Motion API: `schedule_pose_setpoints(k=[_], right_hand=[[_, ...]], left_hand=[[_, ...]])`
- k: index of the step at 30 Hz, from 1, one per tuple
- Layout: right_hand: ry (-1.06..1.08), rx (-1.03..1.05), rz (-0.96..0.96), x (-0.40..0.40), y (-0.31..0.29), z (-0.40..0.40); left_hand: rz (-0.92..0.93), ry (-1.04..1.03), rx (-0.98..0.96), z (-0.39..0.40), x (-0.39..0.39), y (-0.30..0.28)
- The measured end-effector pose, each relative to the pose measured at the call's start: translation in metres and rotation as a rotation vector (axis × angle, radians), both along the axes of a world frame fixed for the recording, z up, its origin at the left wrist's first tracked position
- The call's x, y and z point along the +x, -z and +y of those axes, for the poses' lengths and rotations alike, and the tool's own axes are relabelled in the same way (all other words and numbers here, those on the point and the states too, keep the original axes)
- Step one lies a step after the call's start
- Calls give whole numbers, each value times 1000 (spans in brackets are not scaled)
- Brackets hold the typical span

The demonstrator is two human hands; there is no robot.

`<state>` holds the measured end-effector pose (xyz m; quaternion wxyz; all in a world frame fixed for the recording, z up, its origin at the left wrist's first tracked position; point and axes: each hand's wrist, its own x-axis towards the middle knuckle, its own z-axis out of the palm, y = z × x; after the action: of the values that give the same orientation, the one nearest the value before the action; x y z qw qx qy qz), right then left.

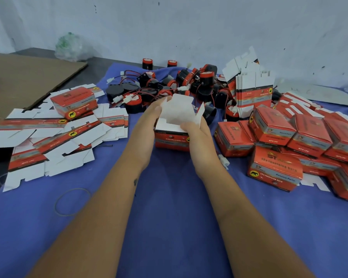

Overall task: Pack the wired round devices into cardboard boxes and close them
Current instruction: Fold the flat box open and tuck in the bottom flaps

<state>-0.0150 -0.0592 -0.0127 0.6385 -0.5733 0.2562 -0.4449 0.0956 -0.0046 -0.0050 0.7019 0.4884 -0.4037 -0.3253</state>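
Both hands on the box (172, 135) mid-cloth, lid flap up. Left hand (149, 125) cups its side, right hand (195, 131) curls over the front rim. Looks like closing time: fold flaps, tuck lid. Devices (189, 83) wait behind.

A dark worktop (100, 67) carries a blue cloth (169, 207) over most of it. On the cloth lie flat boxes (48, 141) at left, a pile of devices (179, 83) far centre, closed boxes (289, 141) at right, and a rubber band (72, 201) near left. A cardboard sheet (24, 77) and a plastic bag (70, 47) lie far left.
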Motion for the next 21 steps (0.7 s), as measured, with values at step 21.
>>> schedule_pose_setpoints(k=[21], right_hand=[[-123,125,-150,-1,2,-13]], left_hand=[[17,-74,-48,-2,-8,2]])
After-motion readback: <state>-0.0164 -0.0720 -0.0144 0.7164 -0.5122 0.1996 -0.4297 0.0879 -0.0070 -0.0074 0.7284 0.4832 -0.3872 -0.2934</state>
